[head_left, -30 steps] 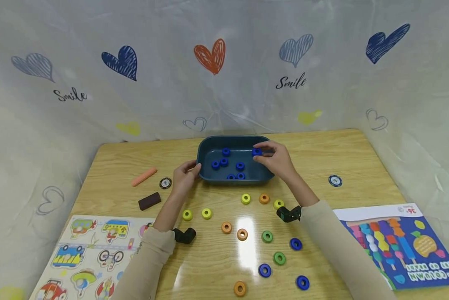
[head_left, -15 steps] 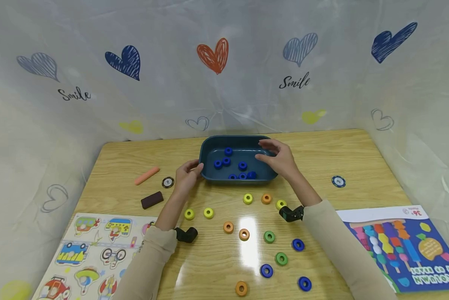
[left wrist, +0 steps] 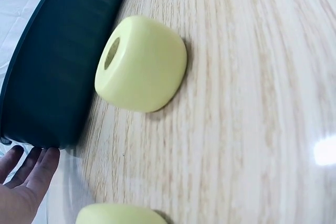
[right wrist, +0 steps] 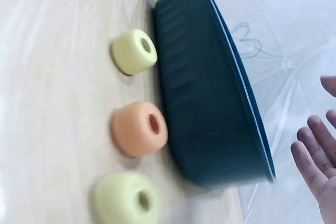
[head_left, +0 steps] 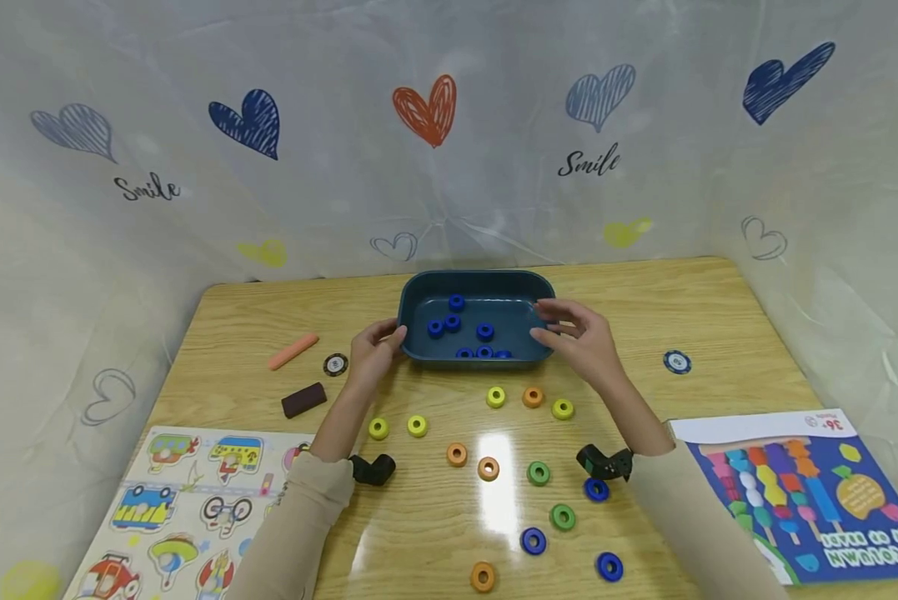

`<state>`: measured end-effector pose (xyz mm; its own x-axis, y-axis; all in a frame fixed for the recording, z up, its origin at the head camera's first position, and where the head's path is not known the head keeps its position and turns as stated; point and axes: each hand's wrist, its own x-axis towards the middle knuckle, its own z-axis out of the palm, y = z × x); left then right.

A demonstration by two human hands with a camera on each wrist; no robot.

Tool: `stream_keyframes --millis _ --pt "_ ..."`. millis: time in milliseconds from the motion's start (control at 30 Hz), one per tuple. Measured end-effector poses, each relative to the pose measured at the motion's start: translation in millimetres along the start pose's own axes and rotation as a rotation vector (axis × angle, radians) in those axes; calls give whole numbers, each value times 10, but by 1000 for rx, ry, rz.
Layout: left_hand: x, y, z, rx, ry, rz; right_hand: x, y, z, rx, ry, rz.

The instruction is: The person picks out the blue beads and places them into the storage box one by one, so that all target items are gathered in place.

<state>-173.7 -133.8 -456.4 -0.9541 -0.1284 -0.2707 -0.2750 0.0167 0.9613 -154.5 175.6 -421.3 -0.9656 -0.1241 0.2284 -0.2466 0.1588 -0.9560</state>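
Observation:
My left hand (head_left: pixel 373 354) grips the left end of a dark teal plastic bin (head_left: pixel 479 365), thumb at the rim and fingers against the outer wall. Several blue beads (head_left: pixel 485 332) with centre holes lie inside it, some partly hidden by the near wall. At the bin's right end, my right hand (head_left: pixel 584 337) holds nothing, its fingers spread and loosely bent; the right wrist view shows this hand (right wrist: pixel 317 156) apart from the wall. In front of the bin sit a yellow bead (head_left: pixel 496 397), an orange bead (head_left: pixel 533 397) and another yellow bead (head_left: pixel 563 409).
Nearer on the wooden table (head_left: pixel 418 525) lie more yellow, orange, green and blue beads. At left are an orange stick (head_left: pixel 293 351), a dark block (head_left: pixel 303 401), a poker chip (head_left: pixel 336 365) and a picture puzzle board (head_left: pixel 193 475). A blue booklet (head_left: pixel 816 492) and another chip (head_left: pixel 677 362) lie right.
My right hand has let a blue bead go into the bin, where it came to lie by the near wall. The hand has then drawn back rightward. The left hand keeps its place.

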Motion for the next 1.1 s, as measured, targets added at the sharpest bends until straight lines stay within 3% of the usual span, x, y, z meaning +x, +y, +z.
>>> stream_keyframes --millis 200,533,900,1100 --pt "7 -23 4 -9 -8 -2 -415 20 -99 -1 -20 54" --pt "5 -32 11 1 10 27 -1082 -111 -280 -270 -149 246" --pt "-5 -35 -5 -5 16 17 -1571 3 -275 -209 -104 286" --pt "-33 7 -11 -3 10 7 -1736 136 -235 -244 -90 206"
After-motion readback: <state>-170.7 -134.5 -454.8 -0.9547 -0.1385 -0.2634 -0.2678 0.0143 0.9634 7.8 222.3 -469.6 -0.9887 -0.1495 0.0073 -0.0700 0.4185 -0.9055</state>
